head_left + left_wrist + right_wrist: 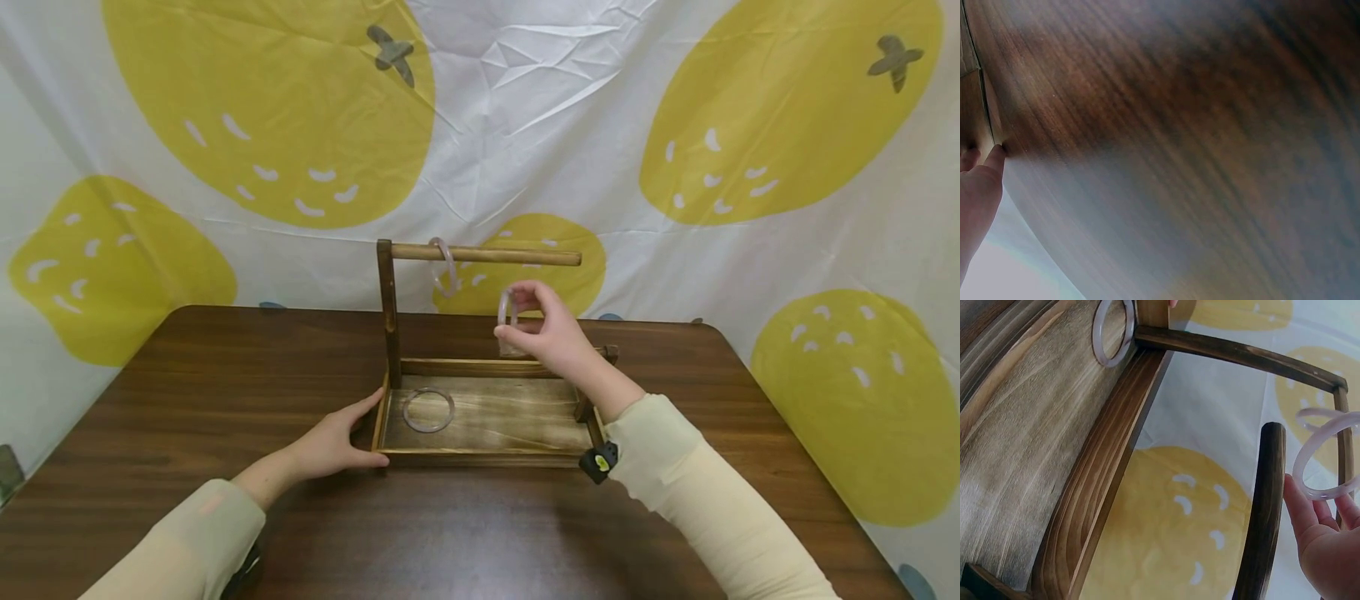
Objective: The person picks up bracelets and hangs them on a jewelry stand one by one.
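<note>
In the head view my right hand point(551, 333) pinches a pale, translucent lilac bangle point(502, 310) between thumb and fingers, held upright below the free end of a wooden bar point(517, 257). A second bangle point(451, 271) hangs on that bar near its post. Flat on the floor of the wooden tray point(495, 457) lies a third bangle point(429, 430). My left hand point(322, 442) rests against the tray's left end, fingers along the side wall, thumb at the front corner. The right wrist view shows the pinched bangle point(1299, 465) beyond a dark wooden piece point(1263, 506).
The tray stands on a dark brown table point(480, 533). A post point(388, 317) rises at its left end, and a shorter post point(583, 407) stands on its right. Behind hangs a white cloth point(525, 125) with large yellow fruit prints.
</note>
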Demonstrator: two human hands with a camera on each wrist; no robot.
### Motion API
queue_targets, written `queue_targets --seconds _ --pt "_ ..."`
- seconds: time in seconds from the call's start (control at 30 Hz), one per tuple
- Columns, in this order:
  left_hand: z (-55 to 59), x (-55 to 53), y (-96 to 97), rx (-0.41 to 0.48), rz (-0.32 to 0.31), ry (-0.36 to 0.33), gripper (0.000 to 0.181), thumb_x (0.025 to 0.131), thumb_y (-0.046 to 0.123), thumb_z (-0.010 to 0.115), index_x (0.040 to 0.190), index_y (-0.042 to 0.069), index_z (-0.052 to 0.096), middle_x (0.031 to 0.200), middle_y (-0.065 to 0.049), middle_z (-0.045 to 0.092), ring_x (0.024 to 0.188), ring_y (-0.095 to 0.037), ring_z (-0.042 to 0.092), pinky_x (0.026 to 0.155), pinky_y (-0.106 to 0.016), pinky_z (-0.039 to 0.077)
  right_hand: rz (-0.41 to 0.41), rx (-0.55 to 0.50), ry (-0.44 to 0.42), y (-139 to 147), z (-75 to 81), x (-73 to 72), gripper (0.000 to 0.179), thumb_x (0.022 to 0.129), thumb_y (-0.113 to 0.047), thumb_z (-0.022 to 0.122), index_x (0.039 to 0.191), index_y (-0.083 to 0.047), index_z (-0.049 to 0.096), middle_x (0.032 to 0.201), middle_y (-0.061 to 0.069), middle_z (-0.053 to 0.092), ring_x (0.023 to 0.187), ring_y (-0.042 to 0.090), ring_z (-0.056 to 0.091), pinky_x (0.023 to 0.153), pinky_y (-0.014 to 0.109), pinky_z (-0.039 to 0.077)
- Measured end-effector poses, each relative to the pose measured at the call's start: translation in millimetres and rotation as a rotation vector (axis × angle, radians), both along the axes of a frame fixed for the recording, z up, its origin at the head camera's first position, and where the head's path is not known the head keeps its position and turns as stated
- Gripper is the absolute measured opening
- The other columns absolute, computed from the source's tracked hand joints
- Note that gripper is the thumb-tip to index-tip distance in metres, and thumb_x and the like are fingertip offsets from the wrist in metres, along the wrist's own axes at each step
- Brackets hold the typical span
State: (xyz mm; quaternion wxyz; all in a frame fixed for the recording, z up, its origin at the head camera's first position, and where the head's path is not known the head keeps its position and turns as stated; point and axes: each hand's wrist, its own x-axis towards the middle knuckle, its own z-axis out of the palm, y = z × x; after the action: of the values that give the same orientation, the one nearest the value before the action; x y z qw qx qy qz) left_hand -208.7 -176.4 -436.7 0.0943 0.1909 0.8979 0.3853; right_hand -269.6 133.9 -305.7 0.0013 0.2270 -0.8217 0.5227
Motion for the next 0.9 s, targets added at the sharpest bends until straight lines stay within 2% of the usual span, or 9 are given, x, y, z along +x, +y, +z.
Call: queue_targets --seconds 0.17,0.43,0.6,0.9 --pt "-0.1 -0.1 -0.1 0.001 -0.004 -0.004 0.101 0.074 0.039 0.077 0.149 0.003 0.019 0.150 -0.025 0.027 0.136 -0.044 0.029 0.108 -0.057 0.029 -0.012 0.006 -0.006 6 1.5 -0.2 0.055 0.085 -0.011 0.068 0.132 -0.001 0.040 0.125 0.019 0.043 0.116 0.030 0.045 0.097 0.041 0.048" --pt "0.4 -0.2 0.4 -0.003 0.000 0.008 0.101 0.074 0.038 0.078 0.149 0.002 0.021 0.149 -0.025 0.028 0.135 -0.043 0.030 0.108 -0.057 0.029 -0.031 0.029 0.008 15 2.5 -2.0 0.054 0.086 -0.012 0.067 0.132 -0.001 0.040 0.126 0.022 0.041 0.116 0.031 0.045 0.097 0.043 0.047" --pt "1.4 0.0 0.5 -0.003 -0.006 0.020 0.100 0.074 0.037 0.078 0.148 0.001 0.021 0.149 -0.025 0.028 0.135 -0.044 0.030 0.107 -0.057 0.029 -0.046 0.034 0.006 22 3.2 -3.4 0.054 0.087 -0.013 0.066 0.132 -0.001 0.039 0.126 0.020 0.041 0.116 0.030 0.044 0.097 0.046 0.046" --pt "0.4 -0.6 0.3 -0.010 -0.004 0.020 0.101 0.074 0.038 0.078 0.148 0.001 0.021 0.149 -0.025 0.028 0.135 -0.044 0.030 0.107 -0.057 0.029 -0.080 0.044 0.004 36 4.3 -2.7 0.055 0.087 -0.012 0.066 0.133 0.000 0.038 0.126 0.018 0.041 0.118 0.029 0.042 0.097 0.044 0.046"
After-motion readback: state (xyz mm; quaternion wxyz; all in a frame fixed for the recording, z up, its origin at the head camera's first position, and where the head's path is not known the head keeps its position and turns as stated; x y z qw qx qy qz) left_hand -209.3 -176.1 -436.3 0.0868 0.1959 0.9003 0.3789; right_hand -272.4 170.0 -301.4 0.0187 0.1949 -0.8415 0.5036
